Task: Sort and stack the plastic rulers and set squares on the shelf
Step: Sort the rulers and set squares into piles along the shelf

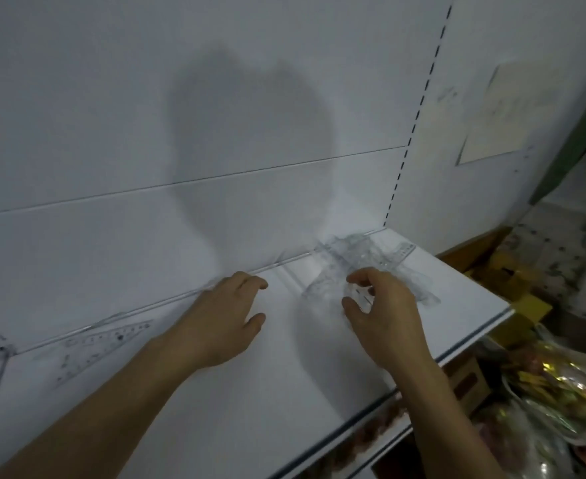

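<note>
- A messy pile of clear plastic rulers and set squares lies at the back right corner of the smooth white shelf.
- One clear plastic triangle set square lies flat near the shelf's back left edge.
- The right hand curls over the pile's front; whether it pinches a piece, I cannot tell.
- The left hand is loose, holding nothing.

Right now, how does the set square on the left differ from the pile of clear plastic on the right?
The set square lies alone and flat, untouched; the pile is a jumbled heap of overlapping pieces, with the right hand over it. The set square sits nearer the left hand's wrist. Both are transparent and rest on the white shelf.
</note>
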Demonstrator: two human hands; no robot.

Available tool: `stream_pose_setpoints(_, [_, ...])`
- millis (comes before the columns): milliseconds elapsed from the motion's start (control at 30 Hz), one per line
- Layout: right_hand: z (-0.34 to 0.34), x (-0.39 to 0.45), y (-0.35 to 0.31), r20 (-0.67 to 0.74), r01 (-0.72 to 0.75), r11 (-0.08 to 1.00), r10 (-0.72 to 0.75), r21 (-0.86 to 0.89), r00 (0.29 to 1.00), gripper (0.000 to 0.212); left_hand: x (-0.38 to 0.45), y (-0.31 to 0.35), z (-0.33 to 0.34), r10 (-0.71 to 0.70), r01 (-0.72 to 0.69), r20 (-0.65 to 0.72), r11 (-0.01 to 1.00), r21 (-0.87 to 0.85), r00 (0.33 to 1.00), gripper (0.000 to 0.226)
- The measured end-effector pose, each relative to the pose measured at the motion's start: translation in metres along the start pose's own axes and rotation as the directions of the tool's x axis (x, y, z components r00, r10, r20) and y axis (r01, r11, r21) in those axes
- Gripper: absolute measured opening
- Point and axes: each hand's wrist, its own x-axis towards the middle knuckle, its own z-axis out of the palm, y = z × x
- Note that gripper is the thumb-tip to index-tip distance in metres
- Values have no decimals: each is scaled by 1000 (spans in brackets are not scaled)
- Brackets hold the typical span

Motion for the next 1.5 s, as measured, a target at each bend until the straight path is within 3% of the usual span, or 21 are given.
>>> stream_pose_setpoints(167, [-19,61,37,84,43,999,-42,-16,996,28,47,46,21,-79,77,104,997,22,991,59])
stream_pose_setpoints(367, [-20,86,41,134,183,979,-193,87,972,22,34,59,18,-220,222,-34,973,63,975,55])
stream_pose_setpoints(467, [-15,87,14,227,285,951,-306,119,925,22,2,49,8,-330,341,-108,933,115,938,56])
stream_pose_setpoints(600, [8,62,-47,376,462,866,-500,193,780,28,-63,28,-9,-512,537,-210,840,81,833,55])
stream_pose_setpoints(767, [49,-23,-124,626,638,728,-625,251,466,50,-175,5,-31,-686,721,-281,693,28,671,56])
stream_pose_setpoints(833, [63,-52,-151,666,678,683,-643,274,378,57,-220,-5,-42,-726,766,-305,642,20,616,56])
stream_pose_setpoints(1233, [137,-262,-356,668,800,433,-742,414,56,66,-549,-74,-109,-881,947,-355,316,48,312,66])
stream_pose_setpoints(1367, [157,-321,-424,684,808,352,-724,473,-85,65,-634,-88,-132,-937,981,-290,186,59,196,71])
stream_pose_setpoints(1500, [181,-364,-499,664,819,269,-728,506,-171,74,-699,-106,-161,-945,993,-308,89,73,107,73])
